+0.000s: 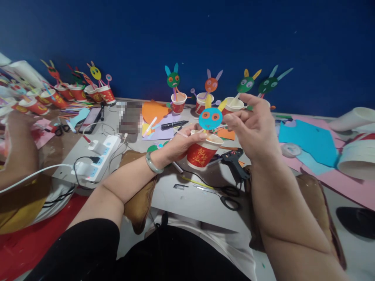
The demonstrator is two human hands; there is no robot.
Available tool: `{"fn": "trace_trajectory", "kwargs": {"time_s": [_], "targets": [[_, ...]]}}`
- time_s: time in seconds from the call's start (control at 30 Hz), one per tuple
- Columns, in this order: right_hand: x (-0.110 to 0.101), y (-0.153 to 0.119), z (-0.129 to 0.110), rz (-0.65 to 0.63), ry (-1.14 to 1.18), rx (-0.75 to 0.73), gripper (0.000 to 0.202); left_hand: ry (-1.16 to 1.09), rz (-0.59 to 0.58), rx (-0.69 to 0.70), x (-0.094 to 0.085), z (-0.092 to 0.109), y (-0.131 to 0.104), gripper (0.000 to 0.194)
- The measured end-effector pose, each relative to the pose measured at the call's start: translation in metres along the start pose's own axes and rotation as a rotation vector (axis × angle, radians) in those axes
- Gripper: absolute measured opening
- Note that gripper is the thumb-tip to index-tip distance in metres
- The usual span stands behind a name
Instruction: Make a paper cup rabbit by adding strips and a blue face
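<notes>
A red paper cup (202, 155) with gold lettering is in the middle of the head view, held up a little above the table. My left hand (186, 142) is closed on its left side, thumb across the rim by the neck of a paper figure. That figure's round blue face (210, 118) has orange ring eyes and yellow ears, and rises from the cup. At the face's right edge, the thumb and fingers of my right hand (254, 125) are pinched together; what lies between them is hidden. A black glue gun (234, 164) lies just right of the cup.
Several similar cup figures, one with a green face (174, 80), line the blue wall. Scissors (230, 202) lie in front of me. A power strip (102, 158) and a phone (90, 120) are leftward, near another person's arm (22, 144). Blue paper (307, 142) lies right.
</notes>
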State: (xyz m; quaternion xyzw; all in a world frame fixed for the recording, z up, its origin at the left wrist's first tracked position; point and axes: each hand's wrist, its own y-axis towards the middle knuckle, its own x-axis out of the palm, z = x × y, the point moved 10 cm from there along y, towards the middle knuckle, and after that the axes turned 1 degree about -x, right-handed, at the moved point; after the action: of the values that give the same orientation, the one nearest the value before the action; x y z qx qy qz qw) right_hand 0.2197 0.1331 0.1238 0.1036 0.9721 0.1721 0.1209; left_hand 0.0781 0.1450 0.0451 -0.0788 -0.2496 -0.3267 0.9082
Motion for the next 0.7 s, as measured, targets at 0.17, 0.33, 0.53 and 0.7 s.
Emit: {"fn": "trace_trajectory", "kwargs": {"time_s": [0.17, 0.33, 0.53, 0.7], "targets": [[-0.003, 0.002, -0.001, -0.003, 0.031, 0.031, 0.068, -0.016, 0.012, -0.018, 0.001, 0.000, -0.001, 0.069], [0.006, 0.001, 0.011, -0.139, 0.053, 0.115, 0.069, -0.011, -0.011, -0.027, 0.003, -0.001, -0.001, 0.070], [0.018, -0.002, 0.018, -0.268, 0.057, 0.164, 0.074, -0.013, -0.004, -0.027, 0.004, -0.001, -0.001, 0.070], [0.025, -0.002, 0.020, -0.286, 0.073, 0.155, 0.069, -0.014, -0.019, -0.039, 0.004, -0.004, -0.001, 0.068]]}}
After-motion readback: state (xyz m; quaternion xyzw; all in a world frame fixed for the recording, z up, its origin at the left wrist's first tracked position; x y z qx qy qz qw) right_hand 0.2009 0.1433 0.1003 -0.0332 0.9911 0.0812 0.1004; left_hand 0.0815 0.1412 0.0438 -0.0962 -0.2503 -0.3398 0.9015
